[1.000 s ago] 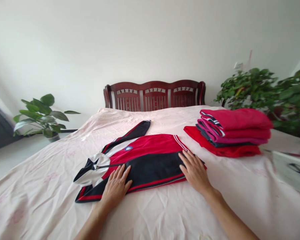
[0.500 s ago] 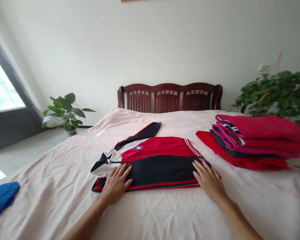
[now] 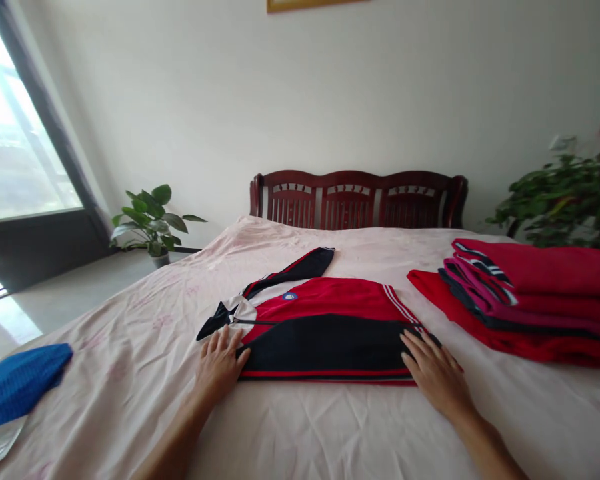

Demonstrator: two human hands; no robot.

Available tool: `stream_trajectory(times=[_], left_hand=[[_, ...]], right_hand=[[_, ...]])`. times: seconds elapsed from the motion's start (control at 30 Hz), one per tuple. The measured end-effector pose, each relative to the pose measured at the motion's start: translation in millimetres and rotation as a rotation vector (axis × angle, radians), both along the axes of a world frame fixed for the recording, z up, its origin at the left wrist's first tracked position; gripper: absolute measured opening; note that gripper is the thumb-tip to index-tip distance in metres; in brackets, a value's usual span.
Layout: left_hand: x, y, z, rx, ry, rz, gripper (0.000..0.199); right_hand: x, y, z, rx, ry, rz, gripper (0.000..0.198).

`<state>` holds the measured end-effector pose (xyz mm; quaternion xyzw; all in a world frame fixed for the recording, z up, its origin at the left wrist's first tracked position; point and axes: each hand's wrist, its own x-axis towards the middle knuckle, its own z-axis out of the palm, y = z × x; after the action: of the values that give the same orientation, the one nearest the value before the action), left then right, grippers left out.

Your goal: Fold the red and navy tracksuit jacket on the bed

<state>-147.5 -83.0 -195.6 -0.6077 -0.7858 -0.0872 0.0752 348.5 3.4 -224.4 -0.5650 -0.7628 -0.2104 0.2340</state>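
Note:
A zip-front jacket (image 3: 325,343) lies on the bed, its near side folded over in a dark navy panel with red edging. Its far half is red, with a small round badge and white stripes at the hem. One dark sleeve (image 3: 293,272) stretches away towards the headboard. My left hand (image 3: 219,363) rests flat with fingers spread at the collar end, covering the near corner there. On the hem end lies my right hand (image 3: 437,370), fingers also spread over the cloth. Neither hand grips anything.
A stack of folded red, magenta and navy clothes (image 3: 535,300) sits at the right. Blue cloth (image 3: 23,383) lies at the left edge beside a silvery packet (image 3: 0,443). Beyond the pale bedsheet (image 3: 350,427) stand a wooden headboard (image 3: 347,200) and potted plants (image 3: 155,220).
My left hand has slid left along the jacket to its collar end, over the near corner. My right hand stays at the hem. The view has turned slightly left.

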Motion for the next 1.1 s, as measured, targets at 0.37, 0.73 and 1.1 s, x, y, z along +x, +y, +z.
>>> stream_trajectory(times=[0.37, 0.73, 1.1], left_hand=[[-0.1, 2.1, 6.4, -0.096, -0.001, 0.084, 0.059], [2.5, -0.2, 15.8, -0.131, -0.011, 0.095, 0.056], [-2.1, 2.2, 8.6, -0.086, -0.017, 0.08, 0.055]], right_hand=[[-1.7, -1.4, 5.3, -0.082, 0.011, -0.023, 0.05], [-1.1, -1.4, 7.9, -0.117, 0.046, -0.013, 0.048], [-1.9, -3.1, 8.4, -0.11, 0.05, -0.019, 0.047]])
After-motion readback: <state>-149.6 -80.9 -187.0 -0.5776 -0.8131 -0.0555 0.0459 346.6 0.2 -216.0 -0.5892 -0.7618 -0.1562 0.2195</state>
